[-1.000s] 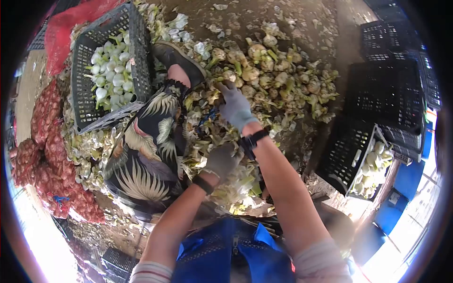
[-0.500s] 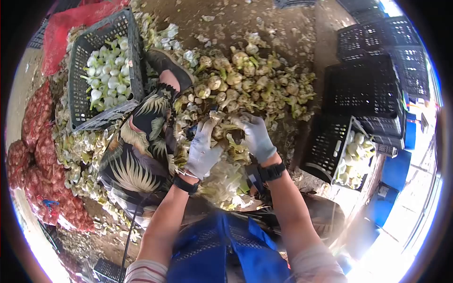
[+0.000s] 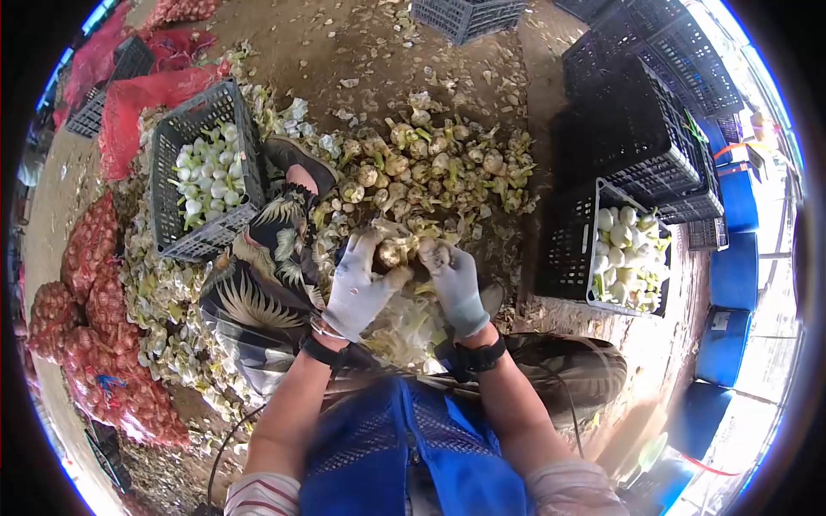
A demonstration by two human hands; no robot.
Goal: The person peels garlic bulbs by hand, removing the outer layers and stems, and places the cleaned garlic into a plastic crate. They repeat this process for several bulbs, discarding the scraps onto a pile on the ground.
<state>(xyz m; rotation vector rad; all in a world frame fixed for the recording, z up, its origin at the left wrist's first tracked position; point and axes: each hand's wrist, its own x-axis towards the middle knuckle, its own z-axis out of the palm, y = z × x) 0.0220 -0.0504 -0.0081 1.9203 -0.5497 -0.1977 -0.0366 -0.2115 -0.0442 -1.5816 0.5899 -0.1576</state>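
Note:
Between my two gloved hands is a brownish, unpeeled bulb (image 3: 394, 251) with dry outer leaves. My left hand (image 3: 360, 279) has its fingers and thumb wrapped round the bulb's left side. At its right side, my right hand (image 3: 453, 279) has its fingers curled together near the bulb; whatever they pinch is too small to make out. Just beyond the hands lies a pile of similar unpeeled bulbs (image 3: 439, 163) on the ground. Pale peeled skins (image 3: 404, 327) are heaped below the hands, between my legs.
A dark crate (image 3: 163, 211) of white bulbs stands at the left, beside my shoe (image 3: 301, 159). Red net sacks (image 3: 103, 344) lie farther left. At the right are another crate (image 3: 594, 249) with pale bulbs, stacked black crates (image 3: 632, 129) and blue containers (image 3: 725, 344).
The view has shifted, showing more floor at the top. My hands have come nearer each other, and the bulb between them now shows more clearly.

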